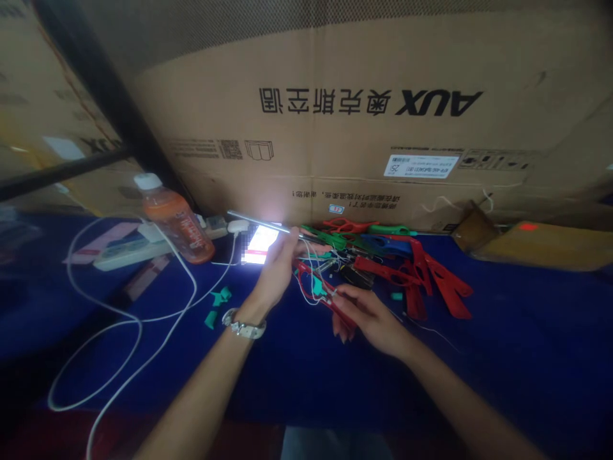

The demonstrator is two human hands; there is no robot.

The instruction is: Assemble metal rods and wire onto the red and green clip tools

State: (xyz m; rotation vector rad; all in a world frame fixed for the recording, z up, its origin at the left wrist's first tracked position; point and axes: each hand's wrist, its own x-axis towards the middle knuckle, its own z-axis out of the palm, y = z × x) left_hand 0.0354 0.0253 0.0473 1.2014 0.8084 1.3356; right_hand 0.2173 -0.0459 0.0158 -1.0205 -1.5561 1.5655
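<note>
My left hand (280, 268), with a bracelet at its wrist, is closed on a thin flat phone (261, 219), seen nearly edge-on. A brightly lit screen (258, 246) glows just below it; I cannot tell whether it belongs to the same device. My right hand (361, 313) pinches a red plastic lighter shell (306, 284) tilted above the blue cloth. A teal trigger piece (318, 287) sits in this shell, and thin white wires (312, 268) run up from it toward my left hand. Behind my hands lies a pile of red, green and blue lighter shells (383, 268).
An orange drink bottle (177, 223) leans by a power strip (129, 252) at the left. A white cable (191, 281) loops over the blue cloth (431, 383). Loose teal pieces (220, 297) lie nearby. A large cardboard box (335, 140) stands behind; a yellowish packet (546, 246) is at the right.
</note>
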